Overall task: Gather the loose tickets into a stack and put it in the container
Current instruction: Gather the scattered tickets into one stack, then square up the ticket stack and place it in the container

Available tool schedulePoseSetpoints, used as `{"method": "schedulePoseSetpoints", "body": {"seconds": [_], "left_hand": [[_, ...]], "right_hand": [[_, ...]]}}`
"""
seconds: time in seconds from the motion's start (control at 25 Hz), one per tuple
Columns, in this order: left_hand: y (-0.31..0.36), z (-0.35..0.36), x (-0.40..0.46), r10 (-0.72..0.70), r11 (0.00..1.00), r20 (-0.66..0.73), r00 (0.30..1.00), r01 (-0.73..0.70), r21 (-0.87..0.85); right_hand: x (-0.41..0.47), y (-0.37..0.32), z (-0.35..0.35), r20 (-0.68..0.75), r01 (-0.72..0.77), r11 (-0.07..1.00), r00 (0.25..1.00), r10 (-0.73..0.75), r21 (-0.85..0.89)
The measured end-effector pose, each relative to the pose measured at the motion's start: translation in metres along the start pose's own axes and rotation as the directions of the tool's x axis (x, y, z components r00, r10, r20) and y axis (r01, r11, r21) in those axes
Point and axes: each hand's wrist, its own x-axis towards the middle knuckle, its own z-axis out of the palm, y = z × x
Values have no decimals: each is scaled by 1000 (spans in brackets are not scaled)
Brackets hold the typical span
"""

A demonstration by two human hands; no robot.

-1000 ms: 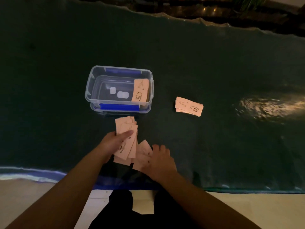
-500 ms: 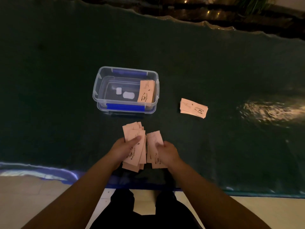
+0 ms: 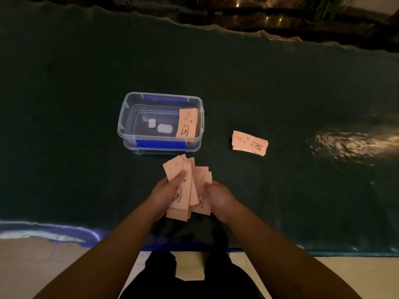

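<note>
Dim room, low light; dark green cloth (image 3: 86, 126) covers the worktop, its near edge showing a blue hem, pale floor tiles below. Left hand (image 3: 165, 194) holds a fanned bundle of pink tickets (image 3: 180, 188), grip clamped on it: thumb pressed across the top ticket, fingers hidden underneath. Top ticket carries a printed cup logo and lettering, too small to read fully. Right hand (image 3: 218, 196) holds a second, smaller bundle of tickets (image 3: 203, 190), grip closed on its right edge; the two bundles overlap in the middle, edges uneven, not squared. Both bundles sit above the cloth, close to the worktop's near edge; cannot tell whether their lower ends touch it. Straight beyond the left hand's grip, near it, stands a clear plastic container (image 3: 129, 117) with blue clips on its long sides, lid off. Inside, at the right end, a ticket stack (image 3: 187, 124) leans tilted against the wall; two white labels show through the floor of the container. Beyond and to the right of the right hand's grip, well apart from it and from the container, a separate stack of tickets (image 3: 249, 143) lies flat on the cloth, slightly skewed. Bright reflection patch on the cloth at far right.
</note>
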Motion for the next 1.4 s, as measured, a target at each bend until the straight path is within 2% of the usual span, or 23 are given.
{"method": "schedulePoseSetpoints", "body": {"seconds": [0.08,0.2,0.28,0.4,0.48,0.56,0.64,0.68,0.8,0.92,1.0,1.12,1.2,1.28,1.32,1.4], "left_hand": [[-1,5,3,17,1000,-1,1000,-17,11],[2,14,3,41,996,-50,998,-37,76],[7,18,1,62,990,-55,997,-54,128],[12,27,-1,42,994,-41,998,-38,99],[15,33,-3,6,999,-16,1000,-5,47],[14,38,-2,-20,994,47,999,25,-104],[13,38,-1,11,961,129,992,25,-275],[14,36,0,48,951,172,984,8,-310],[22,25,6,159,973,257,953,-107,-206],[34,19,11,232,960,157,960,-252,120],[40,22,12,387,828,117,914,-401,392],[48,34,18,574,441,234,785,-537,719],[53,45,21,563,204,382,733,-571,795],[55,56,23,496,37,499,710,-592,805],[57,61,24,459,-8,533,711,-596,803],[60,70,27,381,-25,554,740,-591,807]], "right_hand": [[-1,-1,2,73,-7,999,997,4,49],[1,-4,8,78,-24,997,997,18,75],[1,-6,10,100,-52,987,994,37,152],[-4,-10,11,212,-44,983,977,5,178],[-7,-11,9,244,-13,997,970,-6,76],[-10,-14,1,247,39,997,969,-23,-60],[-12,-20,-9,261,103,982,964,-60,-156],[-13,-25,-15,273,133,972,959,-77,-192],[-16,-41,-31,273,252,890,950,-153,-379],[-17,-51,-48,240,359,726,933,-267,-587],[-18,-53,-60,227,398,563,909,-351,-725],[-16,-49,-73,249,405,291,858,-449,-867],[-12,-45,-79,270,393,169,830,-487,-904],[-7,-38,-84,275,377,109,817,-506,-920],[-5,-35,-87,272,372,101,814,-512,-923],[0,-28,-92,267,375,107,807,-527,-921]]}}
